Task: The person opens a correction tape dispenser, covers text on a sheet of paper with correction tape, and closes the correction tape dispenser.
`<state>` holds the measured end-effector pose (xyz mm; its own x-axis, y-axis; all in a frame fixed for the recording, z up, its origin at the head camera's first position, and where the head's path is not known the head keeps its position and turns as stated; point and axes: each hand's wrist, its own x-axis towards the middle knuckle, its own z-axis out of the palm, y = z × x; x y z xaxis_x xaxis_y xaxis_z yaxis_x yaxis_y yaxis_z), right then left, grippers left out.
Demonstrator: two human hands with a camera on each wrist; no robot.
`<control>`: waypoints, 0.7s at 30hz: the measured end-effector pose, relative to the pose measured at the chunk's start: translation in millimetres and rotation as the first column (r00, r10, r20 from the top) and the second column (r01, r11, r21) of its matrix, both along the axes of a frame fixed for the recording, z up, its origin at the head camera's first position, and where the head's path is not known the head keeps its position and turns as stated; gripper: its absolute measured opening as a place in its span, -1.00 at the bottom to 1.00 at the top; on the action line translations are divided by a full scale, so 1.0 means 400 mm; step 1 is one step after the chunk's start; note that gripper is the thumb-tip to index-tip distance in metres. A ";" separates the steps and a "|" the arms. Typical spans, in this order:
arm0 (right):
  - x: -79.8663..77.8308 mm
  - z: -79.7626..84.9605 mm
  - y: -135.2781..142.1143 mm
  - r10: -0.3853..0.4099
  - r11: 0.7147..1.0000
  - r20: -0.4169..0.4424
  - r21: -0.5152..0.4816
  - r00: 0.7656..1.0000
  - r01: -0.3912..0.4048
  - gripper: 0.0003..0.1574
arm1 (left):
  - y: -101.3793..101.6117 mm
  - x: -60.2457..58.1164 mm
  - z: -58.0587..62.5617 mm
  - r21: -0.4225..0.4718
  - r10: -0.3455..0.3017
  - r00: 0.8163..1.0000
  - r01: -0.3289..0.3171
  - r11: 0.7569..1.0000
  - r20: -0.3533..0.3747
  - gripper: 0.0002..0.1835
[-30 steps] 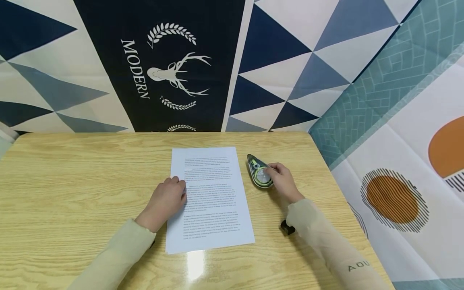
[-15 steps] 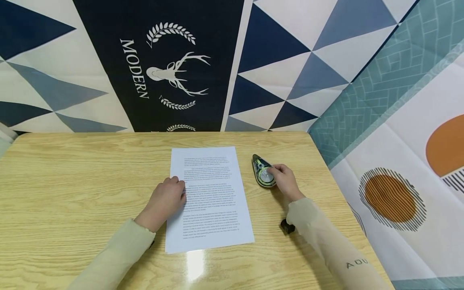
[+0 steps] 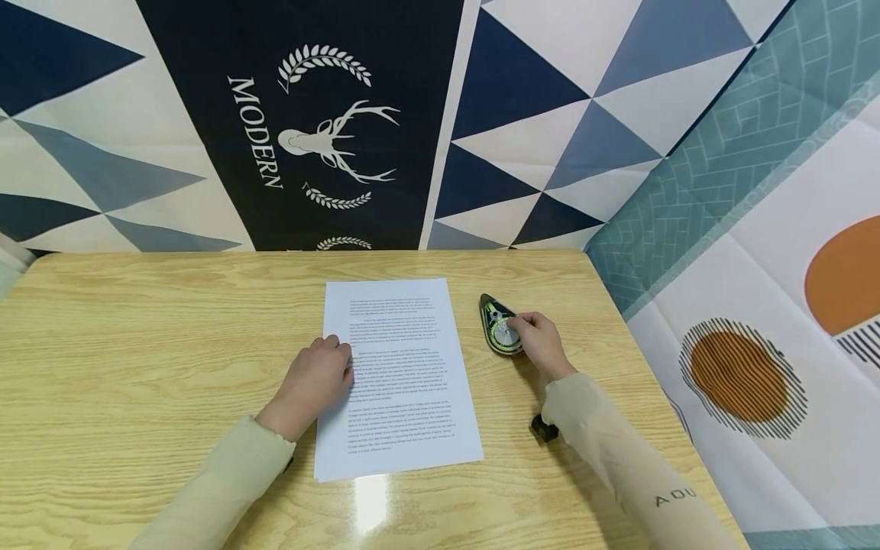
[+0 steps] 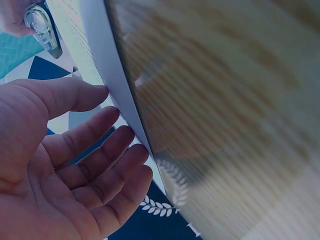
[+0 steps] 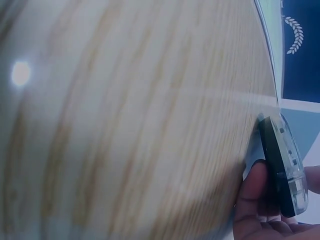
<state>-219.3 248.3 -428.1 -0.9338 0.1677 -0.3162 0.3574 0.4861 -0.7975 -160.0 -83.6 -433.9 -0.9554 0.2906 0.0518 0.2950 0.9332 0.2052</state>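
Printed sheets of paper (image 3: 406,367) lie on the wooden table, in front of the person. The left hand (image 3: 312,382) rests at their left edge; in the left wrist view its fingers (image 4: 102,175) are loosely bent, fingertips right at the paper's edge. To the right of the paper, the right hand (image 3: 543,347) pinches a correction tape (image 3: 496,325) by its rounded end. This dispenser has a clear cover with a green-ringed wheel, and its narrow tip points toward the back. Seen from the right wrist, the correction tape (image 5: 282,160) sits between thumb and fingers, on edge near the tabletop.
The wooden table (image 3: 172,328) ends at a patterned cloth wall (image 3: 371,153) at the back. A second hanging cloth (image 3: 749,367) borders its right side. A small black device (image 3: 545,429) shows under the right wrist.
The right hand has shifted slightly to the right with the correction tape, away from the paper, then stayed still. The left hand and the paper stay in place.
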 end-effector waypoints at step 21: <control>-0.004 0.013 0.002 -0.010 0.994 0.089 0.105 0.996 0.001 -0.40 | 0.000 -0.001 -0.001 -0.012 -0.006 1.000 0.006 1.000 -0.010 -0.86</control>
<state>-220.9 249.1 -422.9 -0.9015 0.2095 -0.3788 0.4279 0.5633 -0.7068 -160.6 -83.5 -434.4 -0.9533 0.2965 0.0576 0.3021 0.9339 0.1911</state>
